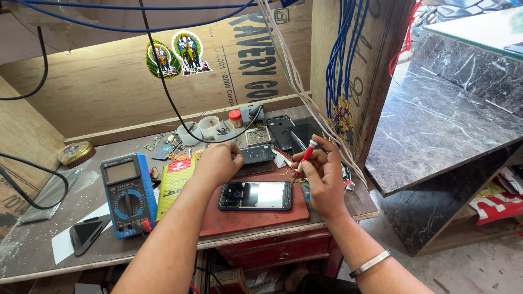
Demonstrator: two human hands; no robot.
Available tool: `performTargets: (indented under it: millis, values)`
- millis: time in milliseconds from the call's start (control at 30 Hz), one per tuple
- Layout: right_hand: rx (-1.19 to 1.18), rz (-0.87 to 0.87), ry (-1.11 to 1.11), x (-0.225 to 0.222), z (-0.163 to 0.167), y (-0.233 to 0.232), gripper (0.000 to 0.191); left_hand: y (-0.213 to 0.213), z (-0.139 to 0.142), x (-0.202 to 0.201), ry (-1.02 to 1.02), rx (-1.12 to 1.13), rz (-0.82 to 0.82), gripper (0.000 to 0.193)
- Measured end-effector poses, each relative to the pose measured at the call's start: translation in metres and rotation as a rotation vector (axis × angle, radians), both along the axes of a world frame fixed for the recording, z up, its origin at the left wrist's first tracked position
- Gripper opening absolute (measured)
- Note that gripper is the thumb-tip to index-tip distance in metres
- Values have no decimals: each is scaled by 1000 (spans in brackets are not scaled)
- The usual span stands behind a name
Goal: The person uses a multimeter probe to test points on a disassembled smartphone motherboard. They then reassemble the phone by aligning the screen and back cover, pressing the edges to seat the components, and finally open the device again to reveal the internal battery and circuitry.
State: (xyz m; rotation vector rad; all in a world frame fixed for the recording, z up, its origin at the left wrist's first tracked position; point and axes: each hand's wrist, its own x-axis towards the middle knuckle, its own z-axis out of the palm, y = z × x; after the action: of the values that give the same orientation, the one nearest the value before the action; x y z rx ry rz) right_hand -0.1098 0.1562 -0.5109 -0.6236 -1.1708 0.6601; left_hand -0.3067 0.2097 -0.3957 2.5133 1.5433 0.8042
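With the opened black phone (255, 195) lying on the red mat at the counter's near edge, the right hand (323, 177) pinches a red-and-white screwdriver (305, 157) while the left hand (219, 162), curled, grips a small dark module (256, 154) just beyond it, a part-handling step that likely next calls for steady tip placement.

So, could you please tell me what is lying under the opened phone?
The phone lies flat on a red mat, which rests on the workbench. The mat shows all around the phone; the part beneath it is covered, so anything there cannot be seen.
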Motion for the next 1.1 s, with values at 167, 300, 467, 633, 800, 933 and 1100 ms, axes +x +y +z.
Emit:
performTargets:
  millis: [167,300,467,633,800,933,1100]
  values:
    - [-1,3,-13,1,-3,2,51,2,-4,1,-18,71,-64,19]
    - [-13,4,-18,0,-4,2,51,4,-10,-3,-58,101,-80,18]
    - [-16,-11,-42,1,-1,0,51,3,-26,-3,-116,107,-20,18]
    - [7,-1,-10,1,1,-2,51,-12,-51,8,-75,28,-171,14]
    - [18,-20,-34,0,4,-4,51,-11,-67,23,66,-24,-351,11]
    - [20,-23,-28,0,9,-6,52,-3,-68,29,122,-114,-384,14]
    - [29,-15,-37,-2,12,-7,52,3,-66,38,224,-97,-399,14]
